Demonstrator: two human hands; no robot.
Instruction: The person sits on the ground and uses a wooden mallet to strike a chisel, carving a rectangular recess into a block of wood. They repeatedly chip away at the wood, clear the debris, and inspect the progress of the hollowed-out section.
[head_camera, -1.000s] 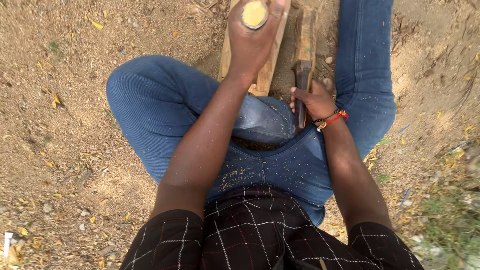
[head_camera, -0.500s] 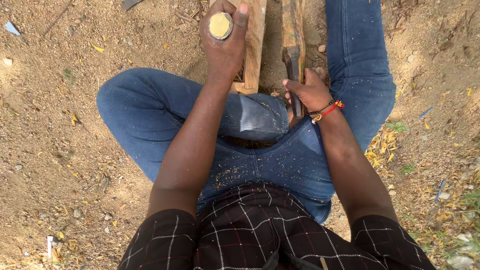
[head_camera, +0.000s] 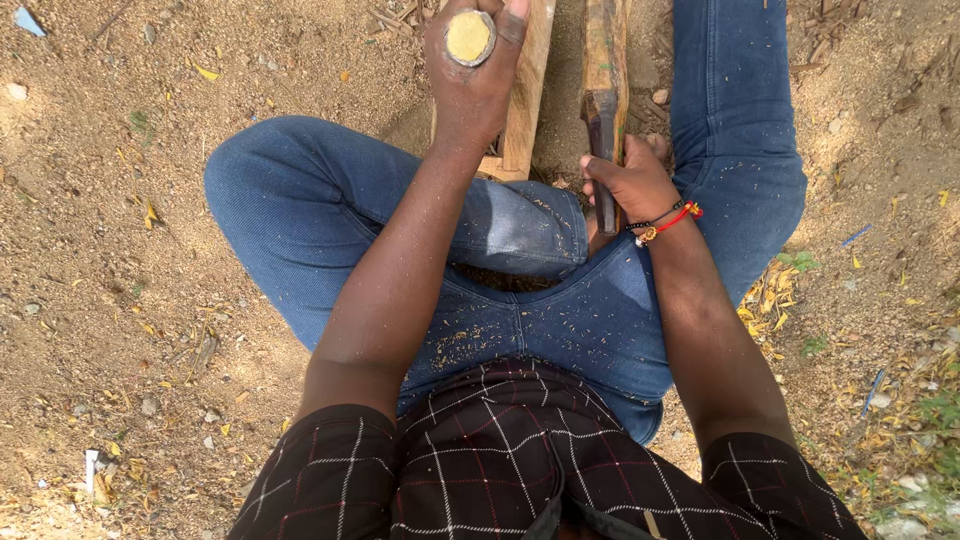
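I sit on bare ground in blue jeans with my left knee bent. My left hand (head_camera: 472, 75) is closed around an upright wooden stick (head_camera: 468, 37), whose round yellowish cut end faces the camera. It stands over a pale wooden plank (head_camera: 527, 85) lying ahead of me. My right hand (head_camera: 628, 182), with a red thread bracelet at the wrist, grips the dark handle of a blade tool (head_camera: 603, 130) that lies along a second, darker piece of wood (head_camera: 605, 45). Wood shavings speckle my jeans and left forearm.
Sandy soil with small stones, dry yellow leaves (head_camera: 765, 300) and twigs surrounds me. A small white stub (head_camera: 91, 466) lies at the lower left, and a bluish scrap (head_camera: 28, 21) at the top left corner. Sparse green weeds grow at the right.
The view has shifted, so my hands and the wood sit lower in frame than a second ago. Both hands keep their grips; the stick stays upright in my left hand.
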